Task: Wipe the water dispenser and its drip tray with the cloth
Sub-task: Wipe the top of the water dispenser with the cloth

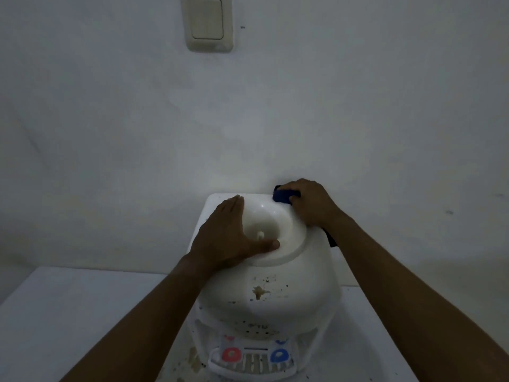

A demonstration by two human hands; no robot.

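Observation:
A white water dispenser (275, 282) stands on a white surface against the wall, seen from above. Its front bears brown stains and dark specks. Its drip tray (253, 366) sits at the bottom, under a red tap (231, 354) and a blue tap (279, 355). My left hand (228, 238) lies flat on the left rim of the round bottle well, thumb stretched along the front rim. My right hand (309, 202) grips a blue cloth (283, 195) and presses it on the dispenser's back right top corner. A dark strip of cloth hangs below my right wrist.
The white table top (82, 312) spreads to the left and right of the dispenser, with brown spots near the drip tray. A beige wall switch (208, 22) is high on the white wall behind.

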